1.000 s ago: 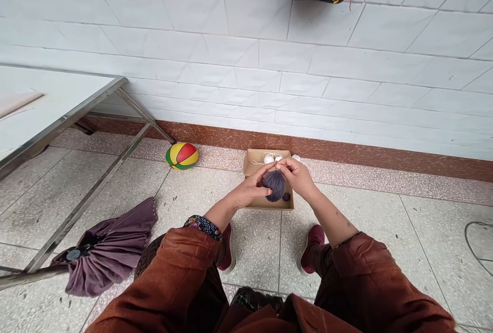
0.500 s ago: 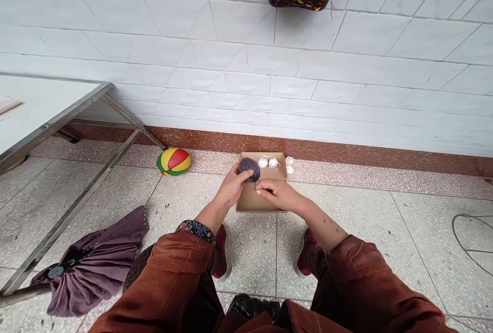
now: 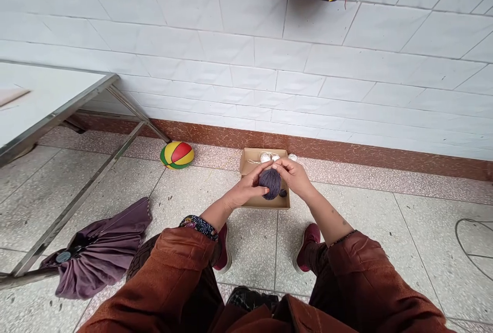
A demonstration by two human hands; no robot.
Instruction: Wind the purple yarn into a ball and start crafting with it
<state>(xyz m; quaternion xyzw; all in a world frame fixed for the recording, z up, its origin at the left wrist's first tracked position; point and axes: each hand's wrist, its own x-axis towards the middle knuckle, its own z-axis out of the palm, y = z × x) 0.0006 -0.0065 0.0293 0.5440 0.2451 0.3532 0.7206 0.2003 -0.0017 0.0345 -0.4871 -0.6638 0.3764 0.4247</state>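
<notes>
R hand (image 3: 293, 174) moved up to yarn ball (image 3: 270, 186), held w/ L hand (image 3: 245, 190).

Above the cardboard box (image 3: 265, 203), my left hand (image 3: 246, 189) cups a dark purple yarn ball (image 3: 270, 186) while my right hand (image 3: 293, 175) pinches the yarn at its top. Against the box I see 2 white balls (image 3: 265, 157) on its far side and 1 small dark lump (image 3: 283, 193) at its right, with 1 more white ball (image 3: 293, 157) just outside its right edge. Left of the box are a red-yellow-green ball (image 3: 177, 155), a purple pleated cloth (image 3: 103, 253) and a white-topped table (image 3: 46, 84).
</notes>
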